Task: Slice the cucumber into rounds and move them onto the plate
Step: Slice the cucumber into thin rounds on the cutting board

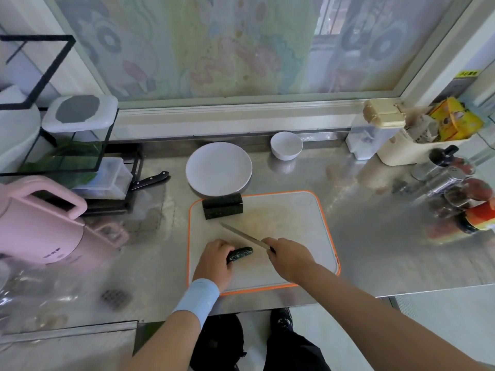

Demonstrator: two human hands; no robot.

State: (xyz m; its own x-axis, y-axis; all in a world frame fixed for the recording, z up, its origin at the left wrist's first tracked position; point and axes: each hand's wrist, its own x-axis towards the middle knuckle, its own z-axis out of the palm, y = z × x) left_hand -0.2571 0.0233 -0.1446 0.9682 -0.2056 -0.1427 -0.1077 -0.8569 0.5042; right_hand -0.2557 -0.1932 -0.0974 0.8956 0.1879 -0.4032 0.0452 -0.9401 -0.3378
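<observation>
On the orange-rimmed white cutting board [294, 218], the left hand [215, 259] grips the dark green cucumber [241, 253]; the right hand [290, 257] holds a slim steel knife [242, 235] over it. The round white plate [219, 168] sits behind.

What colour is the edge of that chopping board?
Orange, framing the white rectangular plastic chopping board; the head view shows it best.

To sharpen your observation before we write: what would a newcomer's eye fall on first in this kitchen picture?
First the two hands at the centre: the left hand holds a dark cucumber on the orange-edged cutting board, while the right hand grips a knife angled close to it. Just behind the board sits a white plate with no slices on it, and a pink kettle stands at the far left.
</observation>
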